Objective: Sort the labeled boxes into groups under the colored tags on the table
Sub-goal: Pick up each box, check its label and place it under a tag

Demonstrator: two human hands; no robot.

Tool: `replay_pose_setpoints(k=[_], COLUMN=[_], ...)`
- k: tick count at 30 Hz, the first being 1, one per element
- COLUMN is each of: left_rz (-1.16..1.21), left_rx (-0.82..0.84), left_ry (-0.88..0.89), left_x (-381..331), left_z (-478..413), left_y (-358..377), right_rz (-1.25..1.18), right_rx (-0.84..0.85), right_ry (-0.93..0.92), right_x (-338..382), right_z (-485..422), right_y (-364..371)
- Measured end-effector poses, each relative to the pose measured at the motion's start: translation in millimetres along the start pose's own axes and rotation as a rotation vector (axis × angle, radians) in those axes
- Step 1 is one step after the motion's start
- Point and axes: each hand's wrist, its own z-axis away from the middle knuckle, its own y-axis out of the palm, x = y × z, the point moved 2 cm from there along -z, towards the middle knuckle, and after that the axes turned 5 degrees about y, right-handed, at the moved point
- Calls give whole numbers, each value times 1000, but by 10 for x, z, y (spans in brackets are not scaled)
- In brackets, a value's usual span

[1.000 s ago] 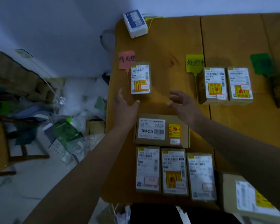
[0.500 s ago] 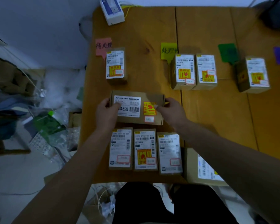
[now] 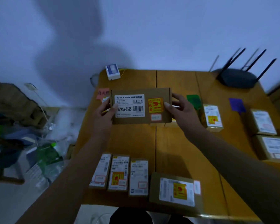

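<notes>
Lifted since half a second ago: the wide cardboard box was flat on the table above the row of three, now it's up in the air mid-frame, label face toward the camera; view tilted up too. Left hand grips its left end, thumb on the front, fingers curled behind. Right hand grips the right end, thumb beside the yellow sticker, fingers wrapped round the edge. Box covers the middle of the far row, so the yellow-tag group is mostly hidden; pink tag peeks out at its left, green tag at its right, purple tag further right. Risks, as I judge them: the small group sticker is blurry here, so a misread would put it under the wrong tag; end-only grip could slip; lowering it blind could shove the boxes hidden behind it. Unsorted: three small boxes in a row at lower centre, bigger box just right of them. Sorted box sits below the green tag, two more at the right edge. All cartons closed, contents not visible. Router upper right.
</notes>
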Motion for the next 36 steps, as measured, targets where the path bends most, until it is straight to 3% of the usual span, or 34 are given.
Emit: replay_pose_setpoints(k=[6, 12, 22, 29, 36], left_rz=[-2, -79, -154, -247, -212], left_rx=[-10, -25, -29, 93, 310], left_ry=[-4, -148, -232, -264, -509], left_x=[-188, 106, 498, 753, 1265], left_z=[212, 379, 358, 232, 215], left_y=[189, 230, 201, 343, 734], right_rz=[33, 65, 52, 90, 111], right_rx=[16, 46, 11, -117, -215], right_ry=[-15, 181, 291, 361, 484], right_x=[76, -226, -522, -746, -1322], right_z=[85, 154, 214, 257, 86], right_y=[-283, -338, -366, -457, -726])
